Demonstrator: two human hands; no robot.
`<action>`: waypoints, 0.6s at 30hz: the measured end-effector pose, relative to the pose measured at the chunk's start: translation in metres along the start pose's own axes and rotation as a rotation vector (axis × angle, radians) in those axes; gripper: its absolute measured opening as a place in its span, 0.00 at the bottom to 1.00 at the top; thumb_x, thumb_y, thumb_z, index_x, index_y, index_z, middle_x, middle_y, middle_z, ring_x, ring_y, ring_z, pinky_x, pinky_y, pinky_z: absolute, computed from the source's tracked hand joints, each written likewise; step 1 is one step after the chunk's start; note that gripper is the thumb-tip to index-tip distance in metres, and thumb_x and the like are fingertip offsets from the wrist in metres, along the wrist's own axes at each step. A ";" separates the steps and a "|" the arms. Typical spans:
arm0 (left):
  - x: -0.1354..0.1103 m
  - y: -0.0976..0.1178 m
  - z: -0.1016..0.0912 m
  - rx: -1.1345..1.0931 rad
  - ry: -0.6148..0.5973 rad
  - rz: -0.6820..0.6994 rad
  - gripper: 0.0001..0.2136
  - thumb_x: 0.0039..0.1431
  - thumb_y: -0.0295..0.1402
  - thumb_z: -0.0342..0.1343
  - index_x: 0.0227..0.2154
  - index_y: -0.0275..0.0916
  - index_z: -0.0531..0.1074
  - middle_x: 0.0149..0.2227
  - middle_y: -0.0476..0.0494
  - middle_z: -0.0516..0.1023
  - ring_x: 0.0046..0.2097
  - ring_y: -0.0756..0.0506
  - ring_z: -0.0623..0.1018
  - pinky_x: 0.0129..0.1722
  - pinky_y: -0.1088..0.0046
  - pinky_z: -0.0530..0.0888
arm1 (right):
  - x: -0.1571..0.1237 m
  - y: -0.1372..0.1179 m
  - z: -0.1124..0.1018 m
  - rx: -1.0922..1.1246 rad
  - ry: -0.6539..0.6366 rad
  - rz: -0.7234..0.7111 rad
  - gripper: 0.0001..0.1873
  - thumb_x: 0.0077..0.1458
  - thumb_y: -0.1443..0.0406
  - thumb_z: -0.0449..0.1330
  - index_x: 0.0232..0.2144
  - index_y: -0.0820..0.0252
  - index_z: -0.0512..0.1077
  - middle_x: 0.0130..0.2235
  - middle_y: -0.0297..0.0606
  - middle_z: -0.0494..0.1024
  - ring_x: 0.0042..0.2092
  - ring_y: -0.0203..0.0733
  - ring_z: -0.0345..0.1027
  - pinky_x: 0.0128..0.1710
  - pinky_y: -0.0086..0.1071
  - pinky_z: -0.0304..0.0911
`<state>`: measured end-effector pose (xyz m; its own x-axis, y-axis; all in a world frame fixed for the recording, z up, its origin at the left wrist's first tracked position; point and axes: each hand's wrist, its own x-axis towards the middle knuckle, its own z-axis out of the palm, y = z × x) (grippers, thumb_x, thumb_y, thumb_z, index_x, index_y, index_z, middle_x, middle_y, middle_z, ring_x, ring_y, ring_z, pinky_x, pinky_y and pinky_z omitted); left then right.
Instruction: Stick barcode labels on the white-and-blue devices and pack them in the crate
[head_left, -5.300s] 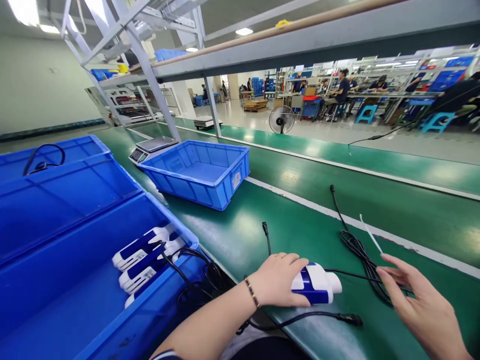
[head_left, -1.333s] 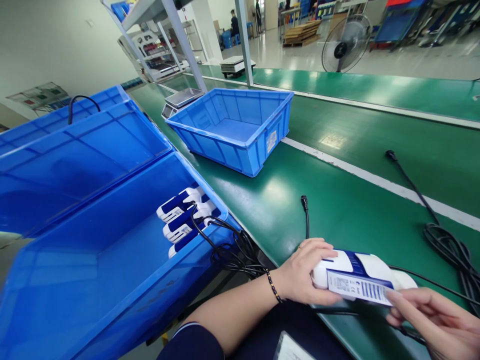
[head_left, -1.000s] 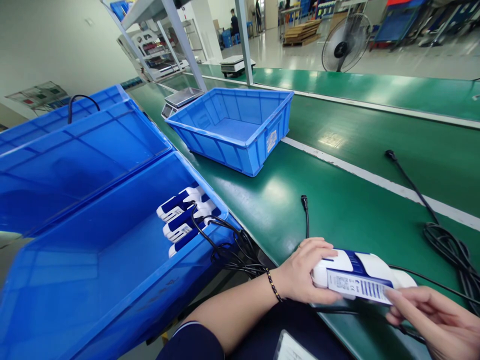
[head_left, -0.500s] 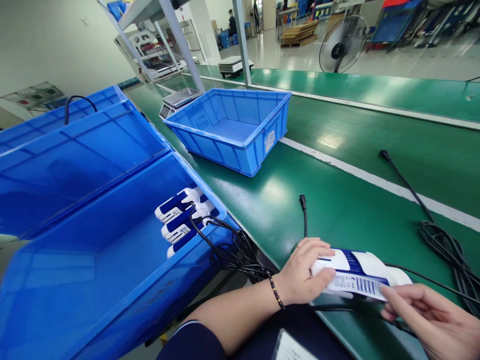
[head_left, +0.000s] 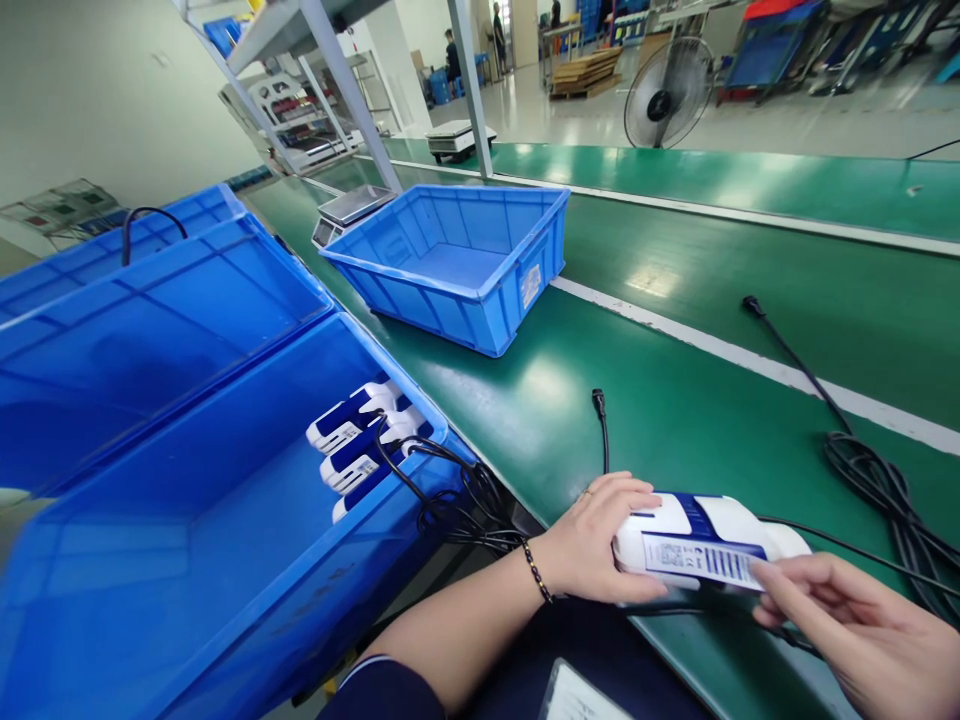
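On the near edge of the green bench lies a white and dark-blue plastic device (head_left: pixel 731 512) with a black cable at its right end. My left hand (head_left: pixel 596 545) is closed around its left end, thumb along the lower side. A white printed label (head_left: pixel 697 562) with barcode-like stripes lies along the side of the device facing me. The thumb and finger of my right hand (head_left: pixel 855 615) pinch the label's right end. Several similar white and blue devices (head_left: pixel 352 445) lie in the blue bin at my left, their black cables (head_left: pixel 480 505) hanging over its rim.
A blue crate (head_left: pixel 517 300) stands on the green bench (head_left: pixel 480 420), with a scale (head_left: pixel 356 205) behind it. Large blue bins (head_left: pixel 247 600) flank the bench's left edge. A coiled black cable (head_left: pixel 874 470) lies at right, and a short cable plug (head_left: pixel 598 400) lies beyond my left hand.
My left thumb has moved down off the label to the device's lower edge, showing more of the label. The label's left end now sits against the device. The view has shifted slightly.
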<state>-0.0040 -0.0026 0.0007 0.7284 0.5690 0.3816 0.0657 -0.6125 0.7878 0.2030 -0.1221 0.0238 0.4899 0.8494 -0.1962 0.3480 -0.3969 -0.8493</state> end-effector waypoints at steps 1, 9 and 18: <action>0.000 -0.001 0.000 -0.005 -0.001 -0.002 0.35 0.40 0.46 0.61 0.51 0.35 0.59 0.51 0.34 0.67 0.57 0.38 0.63 0.59 0.53 0.59 | 0.000 0.001 -0.001 -0.016 -0.016 0.001 0.16 0.38 0.49 0.63 0.22 0.55 0.73 0.21 0.34 0.74 0.24 0.38 0.68 0.22 0.22 0.64; -0.001 -0.001 -0.001 -0.046 -0.015 -0.030 0.35 0.40 0.43 0.63 0.51 0.37 0.59 0.52 0.34 0.65 0.57 0.38 0.63 0.57 0.54 0.61 | 0.001 -0.025 -0.011 -0.322 0.015 -0.158 0.21 0.42 0.44 0.56 0.21 0.54 0.72 0.20 0.31 0.73 0.19 0.36 0.66 0.15 0.24 0.60; -0.003 -0.001 -0.003 -0.072 -0.035 -0.068 0.34 0.39 0.40 0.63 0.52 0.39 0.59 0.54 0.35 0.64 0.57 0.37 0.63 0.57 0.53 0.61 | -0.001 -0.028 -0.013 -0.452 0.036 -0.314 0.21 0.49 0.45 0.52 0.25 0.53 0.70 0.20 0.31 0.73 0.17 0.35 0.64 0.15 0.26 0.59</action>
<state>-0.0080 -0.0023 0.0003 0.7471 0.5877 0.3105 0.0672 -0.5315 0.8444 0.2035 -0.1160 0.0543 0.3318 0.9417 0.0562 0.7865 -0.2432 -0.5677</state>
